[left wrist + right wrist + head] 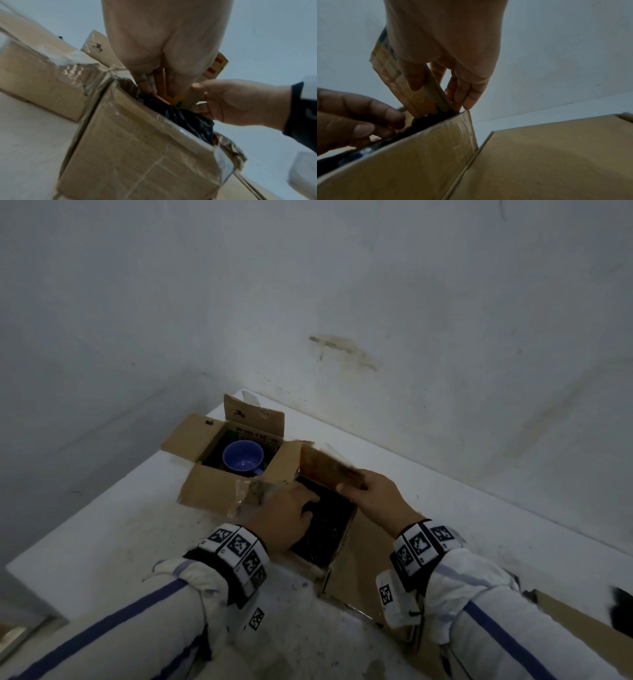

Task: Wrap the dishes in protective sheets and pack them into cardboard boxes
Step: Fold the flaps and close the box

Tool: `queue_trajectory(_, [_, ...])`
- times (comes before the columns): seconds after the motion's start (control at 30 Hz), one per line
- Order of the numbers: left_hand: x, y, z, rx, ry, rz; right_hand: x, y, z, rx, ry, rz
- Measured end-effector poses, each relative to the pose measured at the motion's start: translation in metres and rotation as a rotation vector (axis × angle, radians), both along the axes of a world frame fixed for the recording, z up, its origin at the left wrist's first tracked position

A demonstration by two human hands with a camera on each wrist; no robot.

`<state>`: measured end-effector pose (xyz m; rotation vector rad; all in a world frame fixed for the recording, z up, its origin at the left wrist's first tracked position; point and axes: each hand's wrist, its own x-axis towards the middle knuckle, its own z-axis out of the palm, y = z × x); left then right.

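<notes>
Two cardboard boxes stand on a white table [102, 535]. The far box [205, 484] is open, with a blue cup [243, 457] inside. The near box [337, 546] [137, 148] [419, 155] holds something bundled in black plastic sheet [332, 518] [188, 117]. My left hand [287, 515] [163, 40] [351, 115] reaches into this box and its fingers press down on the black sheet. My right hand [370, 494] [240, 102] [445, 40] pinches the box's upright cardboard flap [325, 467] [217, 63] [406, 97] between thumb and fingers.
A flat cardboard sheet [370, 559] [547, 155] lies under and to the right of the near box. The table sits in a corner with walls close behind. Its left edge [85, 484] drops away. A dark object [620, 611] shows at the right border.
</notes>
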<state>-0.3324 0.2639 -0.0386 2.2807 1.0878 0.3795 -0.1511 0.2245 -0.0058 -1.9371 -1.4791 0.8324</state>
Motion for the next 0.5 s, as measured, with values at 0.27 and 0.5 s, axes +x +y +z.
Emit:
queue_trajectory(0.27, [-0.031,-0.008,0.007,-0.303,-0.191,0.255,-0.009,-0.02,-0.02,-0.01,-0.376,0.256])
queue_trajectory(0.5, [-0.029,-0.031,0.021,-0.765,-0.693,0.583,-0.015,-0.032,-0.023,-0.026,-0.538,0.364])
